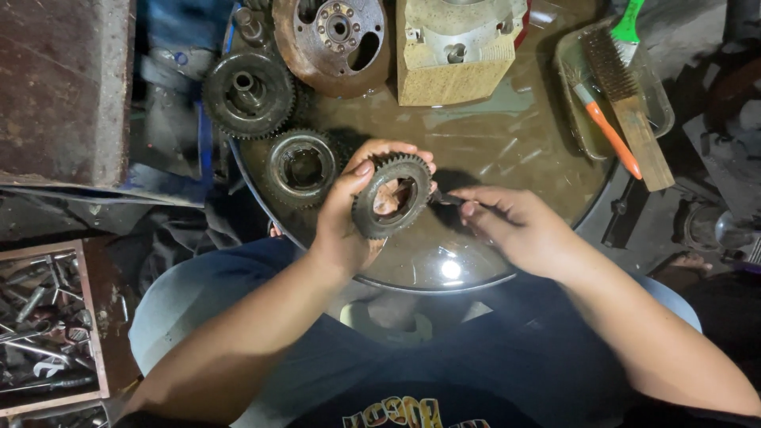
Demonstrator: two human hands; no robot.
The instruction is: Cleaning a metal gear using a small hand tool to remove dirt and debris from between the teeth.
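Observation:
My left hand [346, 215] grips a dark toothed gear ring [392, 196], held upright over a round metal basin [444, 282] filled with brownish liquid. My right hand [515, 226] pinches a small dark tool [445, 199] whose tip touches the gear's right edge. A second gear [302, 168] lies in the basin just left of my left hand. What the small tool is cannot be made out.
A larger gear [248, 93] sits on the basin's left rim, a rusty round disc [333, 40] and a pale metal housing [456, 47] at the back. A tray [572, 79] at right holds a wire brush [626, 103] and an orange-handled brush [610, 131]. A wooden box [47, 333] of tools lies lower left.

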